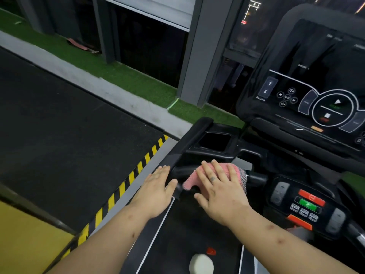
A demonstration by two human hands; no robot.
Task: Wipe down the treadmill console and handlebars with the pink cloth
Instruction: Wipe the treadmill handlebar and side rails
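The pink cloth (236,174) is draped over the black front handlebar (256,177) of the treadmill, just below the console. My right hand (219,186) lies flat on the cloth with fingers spread, pressing it onto the bar. My left hand (158,188) rests with straight fingers on the left handlebar (189,139) where it bends down, a little left of the cloth. The console screen (320,91) rises at the upper right, dark with white button markings. A small control pad (308,204) with red and green buttons sits to the right of my right hand.
A cup-holder recess (215,141) lies just above the handlebar. The treadmill belt (187,230) runs below my arms, with a white round object (201,264) at the bottom edge. Yellow-black hazard striping (126,182), dark floor mats and green turf lie to the left.
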